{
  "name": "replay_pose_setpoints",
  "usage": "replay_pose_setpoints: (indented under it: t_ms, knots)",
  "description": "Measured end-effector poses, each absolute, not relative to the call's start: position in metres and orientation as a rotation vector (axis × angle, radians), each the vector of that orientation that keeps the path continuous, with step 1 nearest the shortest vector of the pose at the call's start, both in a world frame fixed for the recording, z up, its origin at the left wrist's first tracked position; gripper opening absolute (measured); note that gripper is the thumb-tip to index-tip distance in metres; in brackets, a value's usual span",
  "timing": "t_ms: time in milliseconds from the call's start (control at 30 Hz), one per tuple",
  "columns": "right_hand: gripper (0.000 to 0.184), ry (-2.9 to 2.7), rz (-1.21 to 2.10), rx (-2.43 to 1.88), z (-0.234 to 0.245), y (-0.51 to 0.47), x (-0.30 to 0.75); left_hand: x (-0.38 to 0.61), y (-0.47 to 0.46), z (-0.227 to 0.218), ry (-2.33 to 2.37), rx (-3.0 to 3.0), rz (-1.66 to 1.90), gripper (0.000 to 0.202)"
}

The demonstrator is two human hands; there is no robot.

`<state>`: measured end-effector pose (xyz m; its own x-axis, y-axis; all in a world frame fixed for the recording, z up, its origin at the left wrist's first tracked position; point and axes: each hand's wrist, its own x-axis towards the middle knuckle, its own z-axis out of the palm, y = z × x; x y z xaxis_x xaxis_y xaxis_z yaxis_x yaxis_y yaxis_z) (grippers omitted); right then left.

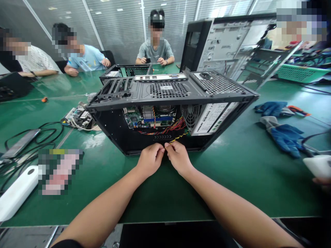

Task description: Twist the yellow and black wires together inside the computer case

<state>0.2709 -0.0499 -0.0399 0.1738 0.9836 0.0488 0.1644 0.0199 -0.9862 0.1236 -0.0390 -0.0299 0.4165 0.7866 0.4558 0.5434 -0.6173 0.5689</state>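
An open black computer case (168, 93) lies on its side on the green table (232, 179), its motherboard (147, 117), fan and power supply (212, 119) showing inside. A yellow and black twisted cable (178, 137) runs out of the case to my hands. My left hand (150, 159) and my right hand (178, 156) meet just in front of the case's lower edge, both with fingers pinched shut on the end of that cable.
Blue work gloves (284, 136) and an orange-handled tool (297, 110) lie at the right. A loose circuit board (77, 119), black cables (38, 132) and a white device (15, 193) lie at the left. Another open case (224, 44) stands behind. Several people sit at the far side.
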Motion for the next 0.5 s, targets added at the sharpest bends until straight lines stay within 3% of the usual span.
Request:
replay_pose_setpoints:
  t_ms: [500]
  knots:
    - [0.040, -1.156, 0.988, -1.361, -0.0433, -0.0484, 0.2707, 0.1243, -0.0401, -0.0337, 1.178, 2.297, 1.140, 0.008]
